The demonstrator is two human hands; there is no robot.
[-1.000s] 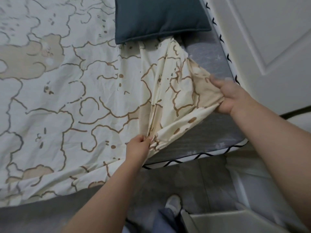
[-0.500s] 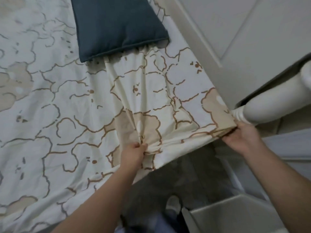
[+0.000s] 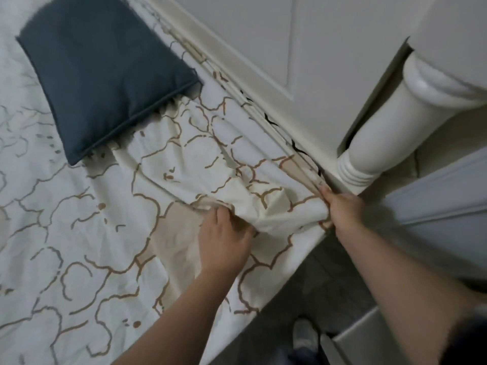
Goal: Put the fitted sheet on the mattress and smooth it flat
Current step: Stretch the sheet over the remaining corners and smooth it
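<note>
The cream fitted sheet with brown outlined shapes covers the mattress, whose black-and-white edge shows only along the headboard. A bunched fold of sheet lies at the corner near the bedpost. My left hand rests on the sheet beside that fold, its fingertips pinching the fabric. My right hand grips the sheet's corner edge at the mattress corner, right by the foot of the bedpost.
A dark blue pillow lies on the sheet at the upper left. The white headboard panel and turned bedpost stand at the right. Grey floor, my shoe and a white box are below.
The sheet's corner has been drawn over the bare grey mattress to the corner by the bedpost. My right hand moved down to that corner; my left hand shifted onto the fold.
</note>
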